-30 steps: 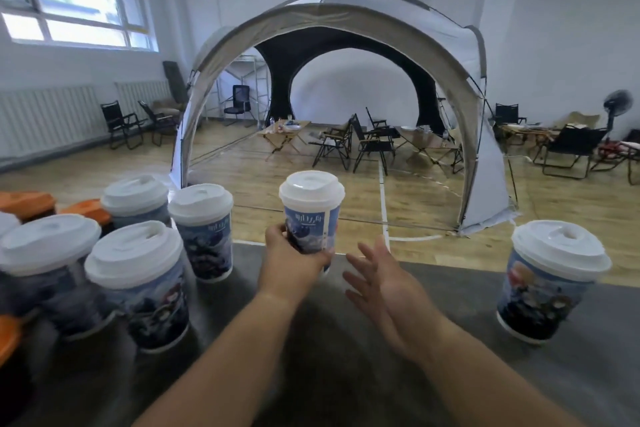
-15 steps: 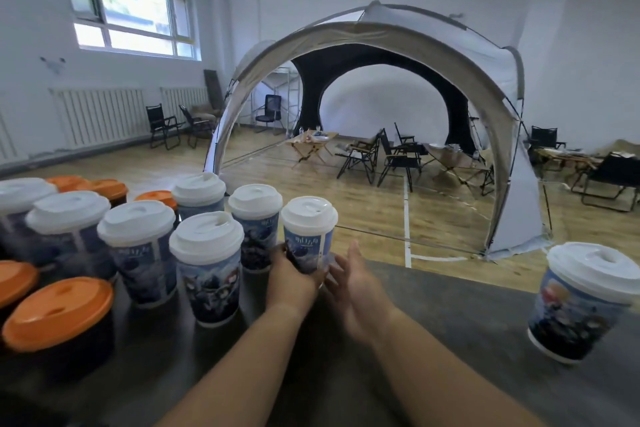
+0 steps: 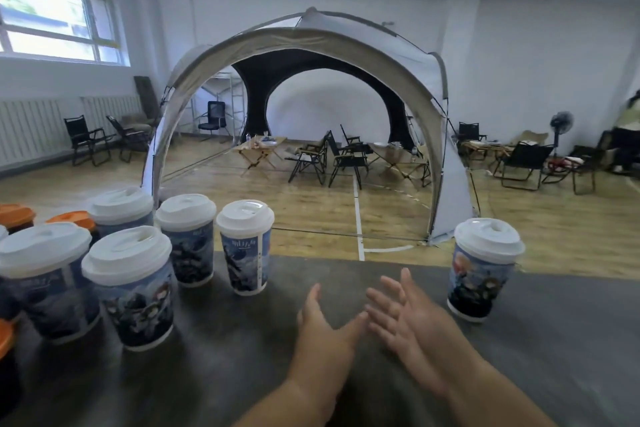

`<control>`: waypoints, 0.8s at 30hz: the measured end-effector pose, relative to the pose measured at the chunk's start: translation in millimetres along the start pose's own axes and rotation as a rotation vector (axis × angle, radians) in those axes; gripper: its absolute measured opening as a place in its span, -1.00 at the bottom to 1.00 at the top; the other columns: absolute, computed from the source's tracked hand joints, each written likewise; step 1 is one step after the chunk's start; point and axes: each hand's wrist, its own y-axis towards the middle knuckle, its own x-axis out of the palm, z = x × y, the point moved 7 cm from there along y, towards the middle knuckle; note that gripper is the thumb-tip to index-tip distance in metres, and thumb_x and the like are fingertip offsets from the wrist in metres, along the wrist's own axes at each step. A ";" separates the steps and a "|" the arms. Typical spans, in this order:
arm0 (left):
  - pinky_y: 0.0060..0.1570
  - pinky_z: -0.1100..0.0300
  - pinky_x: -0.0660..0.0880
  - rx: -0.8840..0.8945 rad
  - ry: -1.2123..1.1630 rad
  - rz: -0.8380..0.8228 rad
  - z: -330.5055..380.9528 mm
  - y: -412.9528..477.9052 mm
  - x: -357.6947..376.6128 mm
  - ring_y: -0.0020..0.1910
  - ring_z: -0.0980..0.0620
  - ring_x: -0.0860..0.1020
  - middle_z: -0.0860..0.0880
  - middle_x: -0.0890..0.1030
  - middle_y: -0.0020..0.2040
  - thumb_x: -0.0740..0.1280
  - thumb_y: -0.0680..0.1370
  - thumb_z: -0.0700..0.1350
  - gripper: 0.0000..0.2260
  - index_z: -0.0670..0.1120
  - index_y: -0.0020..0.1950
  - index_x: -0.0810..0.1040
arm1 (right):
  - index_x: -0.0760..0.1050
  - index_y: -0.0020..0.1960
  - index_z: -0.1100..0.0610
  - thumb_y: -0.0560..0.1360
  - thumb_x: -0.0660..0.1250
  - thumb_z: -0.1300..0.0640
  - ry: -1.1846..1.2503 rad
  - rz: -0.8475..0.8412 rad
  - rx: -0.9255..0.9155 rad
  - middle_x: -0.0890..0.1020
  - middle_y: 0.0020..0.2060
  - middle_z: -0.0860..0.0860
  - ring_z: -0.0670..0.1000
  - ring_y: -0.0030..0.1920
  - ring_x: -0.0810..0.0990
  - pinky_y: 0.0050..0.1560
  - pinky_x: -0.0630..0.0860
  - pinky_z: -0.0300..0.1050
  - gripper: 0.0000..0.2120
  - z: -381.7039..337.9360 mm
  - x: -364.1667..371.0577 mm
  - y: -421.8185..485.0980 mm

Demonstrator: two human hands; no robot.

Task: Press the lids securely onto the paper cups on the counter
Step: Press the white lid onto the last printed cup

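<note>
Every paper cup in view carries a white lid, though I cannot tell from here whether each is snapped fully home. The lone cup (image 3: 485,274) stands upright on the table (image 3: 207,385), and I judge it the likeliest item left to press or check. Well apart to its left stands a cluster of five lidded cups (image 3: 128,291), upright and close together. The right hand (image 3: 412,319) hovers just left of the lone cup without touching it, its grip open and empty, fingers spread. The left hand (image 3: 322,322) is further left of the lone cup, its grip likewise open and holding nothing. Nothing lies between the right hand and the lone cup. Far to its left, beyond the cluster, sit orange-lidded containers (image 3: 74,218), partly cut off. Behind the lone cup, off the table, are a dome tent (image 3: 311,42) and folding chairs (image 3: 346,156).
</note>
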 end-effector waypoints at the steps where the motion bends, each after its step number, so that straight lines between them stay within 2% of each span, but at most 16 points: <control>1: 0.40 0.14 0.27 -0.014 -0.014 -0.125 -1.2 -1.8 23.7 0.35 0.10 0.28 0.03 0.27 0.45 0.48 0.46 -0.17 -0.36 0.12 0.41 0.22 | 0.38 0.41 0.18 0.64 0.11 -0.09 -0.015 0.047 -0.064 0.55 0.30 0.20 0.18 0.29 0.54 0.29 0.46 0.09 -0.54 -6.1 -15.5 -5.5; 2: 0.39 0.13 0.30 -0.021 -0.029 -0.225 1.5 -3.7 45.4 0.35 0.10 0.31 0.00 0.31 0.45 0.45 0.49 -0.19 -0.42 0.13 0.37 0.24 | 0.47 0.31 0.21 0.62 0.16 -0.05 -0.031 0.108 -0.151 0.64 0.17 0.19 0.15 0.16 0.62 0.16 0.54 0.05 -0.59 -15.8 -29.4 -13.5; 4: 0.31 0.22 0.38 0.004 -0.024 -0.348 14.9 -7.4 80.1 0.31 0.12 0.35 -0.02 0.36 0.43 0.38 0.54 -0.19 -0.49 0.08 0.40 0.25 | 0.63 0.10 0.19 0.50 0.30 -0.13 -0.109 0.239 -0.408 0.72 -0.12 0.15 0.06 -0.14 0.69 -0.10 0.60 -0.08 -0.59 -43.4 -56.8 -34.1; 5: 0.24 0.30 0.40 0.028 -0.011 -0.380 23.6 -8.3 93.9 0.29 0.14 0.35 -0.03 0.36 0.42 0.36 0.56 -0.17 -0.49 0.04 0.44 0.24 | 0.68 -0.03 0.14 0.44 0.33 -0.18 -0.154 0.323 -0.533 0.71 -0.24 0.11 0.00 -0.25 0.66 -0.19 0.59 -0.17 -0.61 -58.9 -70.0 -47.6; 7: 0.23 0.32 0.36 0.098 0.005 -0.421 38.6 -4.8 118.0 0.33 0.15 0.32 -0.03 0.33 0.45 0.35 0.57 -0.08 -0.44 0.01 0.50 0.18 | 0.66 -0.19 0.11 0.55 0.23 -0.09 -0.208 0.485 -0.730 0.62 -0.39 -0.01 -0.10 -0.37 0.55 -0.30 0.49 -0.33 -0.65 -87.6 -94.5 -71.9; 9: 0.35 0.20 0.29 0.160 0.010 -0.430 55.2 1.9 135.8 0.41 0.13 0.27 -0.02 0.27 0.49 0.34 0.56 0.04 -0.39 0.03 0.53 0.14 | 0.58 -0.14 0.09 0.67 0.12 0.11 -0.262 0.651 -0.829 0.54 -0.42 -0.06 -0.14 -0.38 0.47 -0.32 0.43 -0.32 -0.67 -110.3 -116.1 -83.5; 10: 0.39 0.16 0.26 0.177 0.014 -0.431 62.1 6.5 143.6 0.45 0.10 0.24 -0.01 0.24 0.51 0.33 0.56 0.09 -0.37 0.04 0.54 0.11 | 0.55 -0.10 0.09 0.69 0.10 0.13 -0.286 0.708 -0.832 0.53 -0.38 -0.07 -0.13 -0.34 0.47 -0.28 0.42 -0.27 -0.70 -117.4 -125.3 -81.5; 12: 0.44 0.09 0.23 0.179 0.019 -0.453 72.6 14.7 158.5 0.50 0.02 0.19 -0.02 0.18 0.55 0.30 0.56 0.14 -0.32 0.05 0.56 0.04 | 0.51 0.05 0.09 0.69 0.08 0.10 -0.282 0.770 -0.742 0.54 -0.20 0.00 -0.05 -0.13 0.51 -0.12 0.46 -0.15 -0.76 -119.2 -147.2 -62.2; 13: 0.46 0.04 0.22 0.170 0.001 -0.470 75.7 17.6 164.9 0.51 -0.01 0.18 -0.03 0.15 0.56 0.29 0.55 0.15 -0.30 0.05 0.57 0.00 | 0.48 0.19 0.11 0.69 0.07 0.04 -0.266 0.765 -0.657 0.55 -0.05 0.03 0.01 0.02 0.52 0.03 0.49 -0.07 -0.74 -114.9 -156.4 -47.8; 15: 0.47 -0.04 0.22 0.136 -0.037 -0.503 76.4 22.5 174.8 0.51 -0.05 0.21 -0.03 0.16 0.57 0.26 0.52 0.24 -0.24 0.08 0.58 -0.07 | 0.33 0.45 0.12 0.68 0.03 -0.12 -0.245 0.675 -0.480 0.50 0.23 0.05 0.05 0.25 0.47 0.31 0.43 0.07 -0.54 -101.2 -163.1 -20.0; 16: 0.46 -0.07 0.22 0.118 -0.038 -0.515 75.0 23.5 177.6 0.50 -0.06 0.24 -0.02 0.19 0.56 0.25 0.47 0.30 -0.19 0.09 0.57 -0.09 | 0.30 0.49 0.08 0.66 0.00 -0.20 -0.230 0.607 -0.423 0.50 0.27 0.03 0.03 0.26 0.48 0.32 0.41 0.05 -0.47 -95.9 -158.4 -10.9; 17: 0.46 -0.09 0.23 0.113 -0.038 -0.531 75.2 22.9 179.2 0.48 -0.06 0.28 -0.01 0.25 0.54 0.23 0.43 0.34 -0.17 0.12 0.57 -0.09 | 0.32 0.47 0.05 0.64 -0.03 -0.24 -0.206 0.533 -0.406 0.54 0.22 0.00 -0.01 0.22 0.52 0.24 0.44 -0.04 -0.45 -92.8 -148.5 -6.4; 19: 0.43 -0.11 0.28 0.136 -0.057 -0.536 75.8 23.9 177.0 0.42 -0.05 0.36 0.02 0.37 0.46 0.21 0.47 0.33 -0.28 0.15 0.54 0.02 | 0.41 0.38 0.00 0.59 -0.04 -0.27 -0.165 0.427 -0.403 0.62 0.08 -0.06 -0.11 0.08 0.57 0.02 0.48 -0.18 -0.46 -87.2 -125.9 -3.9; 20: 0.40 -0.10 0.33 0.150 -0.071 -0.514 76.0 24.6 171.3 0.39 -0.05 0.40 0.02 0.43 0.40 0.21 0.50 0.31 -0.36 0.16 0.51 0.11 | 0.44 0.35 -0.01 0.55 -0.02 -0.29 -0.159 0.397 -0.402 0.63 0.08 -0.07 -0.12 0.07 0.58 -0.02 0.48 -0.21 -0.45 -83.6 -116.1 -3.6; 21: 0.36 -0.07 0.37 0.153 -0.078 -0.482 74.9 24.6 161.5 0.34 -0.03 0.45 0.03 0.48 0.35 0.21 0.48 0.34 -0.40 0.17 0.47 0.20 | 0.45 0.35 -0.02 0.50 0.01 -0.31 -0.163 0.367 -0.402 0.64 0.11 -0.05 -0.11 0.10 0.59 -0.01 0.48 -0.21 -0.41 -78.8 -106.8 -3.8; 24: 0.20 0.09 0.48 0.201 -0.091 -0.373 73.2 23.3 119.1 0.20 0.09 0.54 0.11 0.58 0.18 0.13 0.33 0.53 -0.28 0.14 0.34 0.37 | 0.46 0.35 -0.05 0.43 0.07 -0.31 -0.189 0.262 -0.369 0.64 0.19 -0.07 -0.12 0.17 0.61 0.05 0.51 -0.24 -0.39 -56.7 -77.0 -3.9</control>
